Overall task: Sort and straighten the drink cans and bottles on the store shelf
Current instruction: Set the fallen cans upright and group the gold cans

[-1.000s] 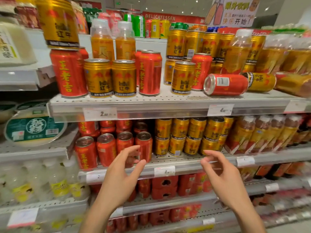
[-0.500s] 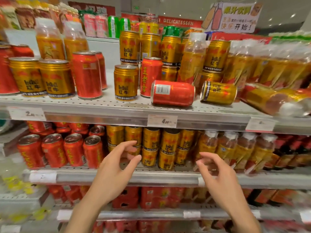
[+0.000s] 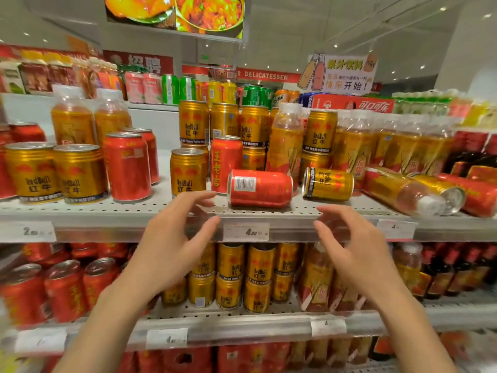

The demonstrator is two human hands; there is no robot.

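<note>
Fallen red can (image 3: 259, 188) mid-frame: glossy metal w/ paper-look white barcode patch. Gold can on its side (image 3: 328, 183) right of it: shiny ribbed metal, dull silver rim. Tipped bottles (image 3: 403, 191) far right: clear plastic, glossy film labels. Shelf (image 3: 161, 211): matt grey perforated metal; paper price tag (image 3: 246, 232) behind clear strip

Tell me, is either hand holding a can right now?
No: the left hand and right hand hover with loosely curled fingers before the shelf edge, short of the toppled red can.

Grey ceiling (image 3: 349, 28), recessed spotlights (image 3: 443, 8)
</note>
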